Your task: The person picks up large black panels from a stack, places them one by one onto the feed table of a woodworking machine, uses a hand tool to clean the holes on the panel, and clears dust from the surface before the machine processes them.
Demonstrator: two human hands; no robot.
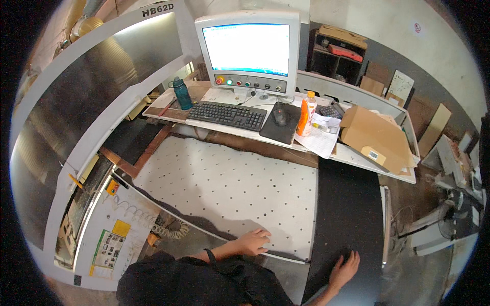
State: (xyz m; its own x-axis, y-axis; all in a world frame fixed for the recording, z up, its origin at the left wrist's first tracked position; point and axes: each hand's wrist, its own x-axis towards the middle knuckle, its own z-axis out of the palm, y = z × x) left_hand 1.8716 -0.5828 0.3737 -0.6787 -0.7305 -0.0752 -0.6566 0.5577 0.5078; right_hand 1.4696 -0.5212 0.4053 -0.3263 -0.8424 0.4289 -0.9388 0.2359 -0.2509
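My left hand rests at the near edge of a white perforated panel. Its fingers are loosely bent and a little apart, with nothing seen in them. To the right, my right hand lies on a long black strip of surface, fingers stretched out and holding nothing. The panel is dotted with small dark holes and has a ragged dark border along its left and far sides. A black strap circles my left wrist.
Beyond the panel, a shelf holds a keyboard, mouse, blue-green water bottle, orange drink bottle, papers and an opened cardboard box. A lit monitor stands behind. At left is a large machine; coiled hose hangs nearby.
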